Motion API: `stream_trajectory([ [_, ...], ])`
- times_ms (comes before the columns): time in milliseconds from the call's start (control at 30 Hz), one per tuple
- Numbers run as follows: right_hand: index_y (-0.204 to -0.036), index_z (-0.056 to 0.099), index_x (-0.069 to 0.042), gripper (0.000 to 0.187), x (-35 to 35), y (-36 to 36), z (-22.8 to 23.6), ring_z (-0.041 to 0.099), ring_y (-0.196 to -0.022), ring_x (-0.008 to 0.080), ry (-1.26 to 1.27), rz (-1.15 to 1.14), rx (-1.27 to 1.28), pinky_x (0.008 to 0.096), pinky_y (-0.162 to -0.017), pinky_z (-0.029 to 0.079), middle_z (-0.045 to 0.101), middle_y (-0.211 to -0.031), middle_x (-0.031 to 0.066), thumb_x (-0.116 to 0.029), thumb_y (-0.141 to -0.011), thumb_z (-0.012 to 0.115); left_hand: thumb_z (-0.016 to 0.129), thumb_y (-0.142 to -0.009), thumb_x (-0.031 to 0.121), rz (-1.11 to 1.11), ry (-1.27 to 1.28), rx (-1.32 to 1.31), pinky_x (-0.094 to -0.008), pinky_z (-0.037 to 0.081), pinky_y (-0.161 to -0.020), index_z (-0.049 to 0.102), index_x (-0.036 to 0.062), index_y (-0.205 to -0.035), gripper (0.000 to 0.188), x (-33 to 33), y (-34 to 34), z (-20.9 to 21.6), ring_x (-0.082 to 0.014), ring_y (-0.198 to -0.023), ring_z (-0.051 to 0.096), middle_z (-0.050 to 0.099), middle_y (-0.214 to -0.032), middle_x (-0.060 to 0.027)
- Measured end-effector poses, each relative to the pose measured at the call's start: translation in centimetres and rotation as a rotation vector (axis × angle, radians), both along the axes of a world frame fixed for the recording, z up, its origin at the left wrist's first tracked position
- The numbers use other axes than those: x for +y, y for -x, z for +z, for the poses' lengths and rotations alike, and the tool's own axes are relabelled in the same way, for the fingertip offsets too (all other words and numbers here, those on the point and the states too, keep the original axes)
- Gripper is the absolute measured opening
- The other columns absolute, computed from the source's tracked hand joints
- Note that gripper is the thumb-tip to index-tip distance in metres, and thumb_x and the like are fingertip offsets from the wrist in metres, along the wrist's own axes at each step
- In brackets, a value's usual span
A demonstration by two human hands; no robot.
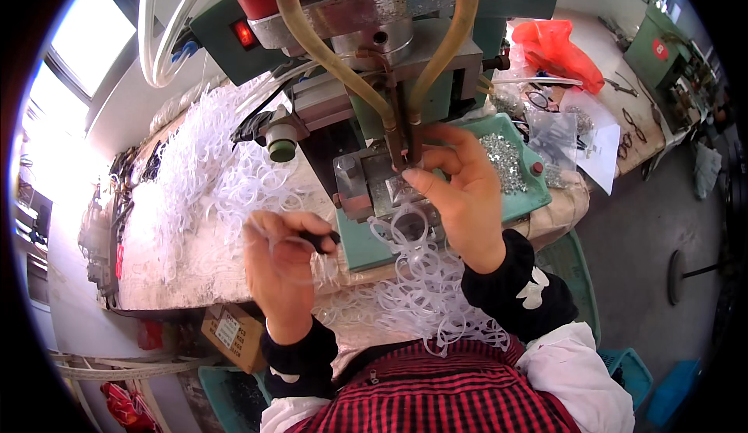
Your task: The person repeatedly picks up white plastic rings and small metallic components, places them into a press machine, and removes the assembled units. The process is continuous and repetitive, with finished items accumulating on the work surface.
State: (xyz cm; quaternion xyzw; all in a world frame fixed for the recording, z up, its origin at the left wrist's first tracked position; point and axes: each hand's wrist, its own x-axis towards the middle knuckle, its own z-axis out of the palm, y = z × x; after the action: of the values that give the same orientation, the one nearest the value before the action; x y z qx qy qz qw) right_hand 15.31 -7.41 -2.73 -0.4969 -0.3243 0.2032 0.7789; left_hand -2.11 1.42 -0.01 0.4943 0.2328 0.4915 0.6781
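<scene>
My left hand (282, 265) is closed in front of the machine, left of its base. Its fingers grip a short black piece (319, 241) whose kind I cannot make out, and a clear plastic eyeglass frame (284, 255) hangs about the same fingers. At the machine's working head (401, 133), between two yellowish hoses, my right hand (466, 191) has thumb and forefinger pinched together. Whatever is between those fingertips is too small to name. Just below lies the metal fixture block (357, 188), with more clear frames (425, 265) heaped from its front edge down to my lap.
A large pile of clear frames (202, 168) covers the table's left side. Right of the machine, a teal tray (538, 191) holds small metal parts (502, 160). Beyond it lie a red plastic bag (557, 47) and clear bags. A cardboard box (232, 338) sits below the table.
</scene>
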Motion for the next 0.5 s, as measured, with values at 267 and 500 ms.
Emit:
stream_trajectory([
  [267,-0.129,0.057,0.002,0.04,-1.8,-0.3,1.6,0.066,-0.106,0.0168,0.103,-0.007,-0.279,0.03,-0.094,0.048,0.072,-0.112,0.0123,0.001,-0.089,0.063,0.032,-0.109,0.034,-0.947,0.558,0.189,-0.0306,0.052,-0.046,0.041,0.0088,-0.097,0.029,-4.4,-1.0,2.4,-0.0302,-0.056,0.067,0.069,-0.082,-0.0299],
  [500,-0.098,0.072,-0.007,0.025,-4.8,-9.9,-7.3,0.055,-0.125,0.0421,0.839,-0.618,-1.096,0.0474,-0.103,0.046,0.065,-0.122,0.0208,-0.015,-0.076,0.079,0.032,-0.11,0.029,-0.973,0.642,0.174,-0.0295,0.053,-0.048,0.042,0.006,-0.1,0.027,-3.8,-4.3,0.0,-0.0325,-0.065,0.071,0.07,-0.09,-0.0298],
])
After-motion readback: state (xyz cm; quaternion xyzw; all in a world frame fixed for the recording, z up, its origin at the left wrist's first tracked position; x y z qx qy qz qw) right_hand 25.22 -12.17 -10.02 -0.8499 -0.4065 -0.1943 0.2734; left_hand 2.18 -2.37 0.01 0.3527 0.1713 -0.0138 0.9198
